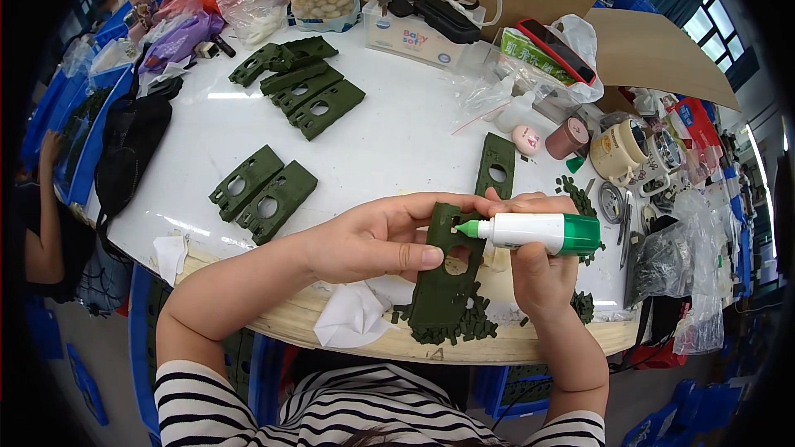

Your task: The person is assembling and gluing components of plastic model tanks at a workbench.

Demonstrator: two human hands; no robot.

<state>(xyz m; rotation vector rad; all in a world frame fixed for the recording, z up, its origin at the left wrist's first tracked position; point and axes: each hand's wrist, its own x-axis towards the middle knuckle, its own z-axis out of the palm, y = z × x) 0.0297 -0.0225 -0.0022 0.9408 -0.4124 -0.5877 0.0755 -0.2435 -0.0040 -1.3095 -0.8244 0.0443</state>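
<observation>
My left hand (377, 240) grips a dark green plastic model part (439, 294) with a round hole, thumb on its face and fingers behind. Closed around a white glue bottle (523, 232) with a green base is my right hand (538, 277). The bottle lies sideways, and its light green nozzle points left at the upper end of the part; whether the tip touches it I cannot tell. Small dark green pieces (451, 333) lie heaped by the part's lower end. Just beyond my right fingers rests another holed green part (496, 153).
Similar green parts lie in groups at the left (277, 203) and farther back (327, 103). Along the right stand a brown cup (567, 139), a cream mug (614, 153) and tweezers (625, 232). White paper (352, 319) lies at the near edge. Someone's arm (45, 215) shows far left.
</observation>
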